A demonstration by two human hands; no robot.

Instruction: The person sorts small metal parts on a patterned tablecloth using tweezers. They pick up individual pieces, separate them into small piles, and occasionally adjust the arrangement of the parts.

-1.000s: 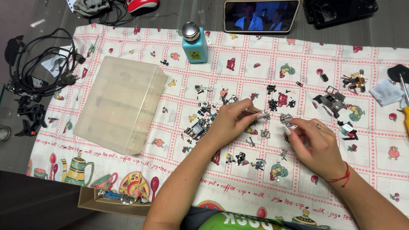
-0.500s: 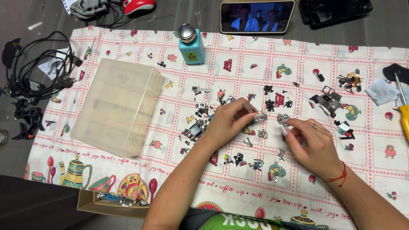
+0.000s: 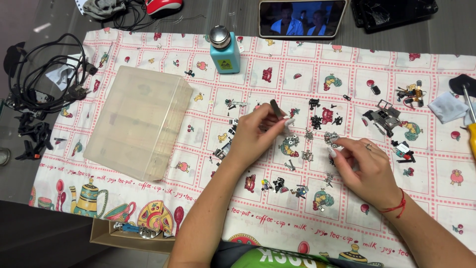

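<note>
From the head view, the left hand (image 3: 255,136) pinches a thin dark strip (image 3: 275,107) between its fingertips, lifted a little above the cloth (image 3: 307,74); the right hand (image 3: 364,166) has curled fingers, and its tips touch a small silver part (image 3: 331,137) lying on the cloth; lots of tiny parts (image 3: 317,119) sit between and around both hands — so it seems wise to grip lightly and lift slowly, or the small bits could scatter; a clear box (image 3: 136,126) lies well to the left, a teal bottle (image 3: 224,49) farther up; the tiny parts are too small to tell apart, and the screwdriver (image 3: 470,129) is cut off at the right edge.
</note>
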